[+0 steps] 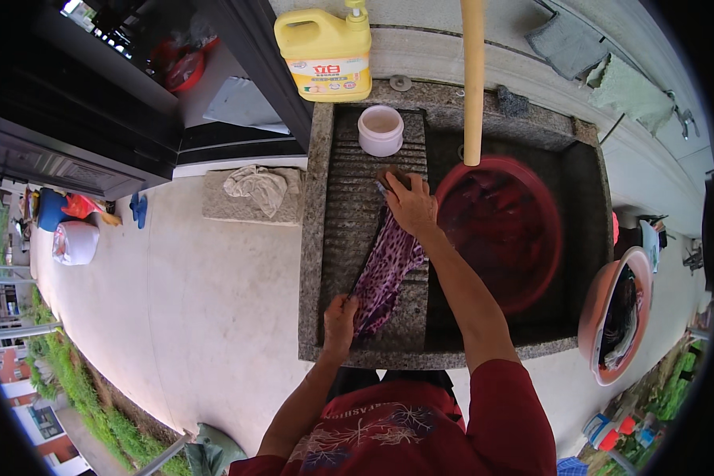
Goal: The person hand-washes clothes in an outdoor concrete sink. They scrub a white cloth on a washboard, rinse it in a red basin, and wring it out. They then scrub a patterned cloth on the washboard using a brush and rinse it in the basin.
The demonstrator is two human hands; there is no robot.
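I see my left hand pinching the purple cloth's near end, my right hand clamping a brush on its far end; the cloth runs near-to-far along the ribbed washboard.

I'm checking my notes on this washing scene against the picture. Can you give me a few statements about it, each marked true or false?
1. The left hand grips the near end of the purple patterned cloth. True.
2. The cloth lies in the red basin. False: it lies on the ribbed stone washboard.
3. The right hand presses a brush at the cloth's far end. True.
4. The yellow detergent jug stands inside the red basin. False: it stands on the ledge behind the washboard.
5. A white cup stands on the washboard. True.
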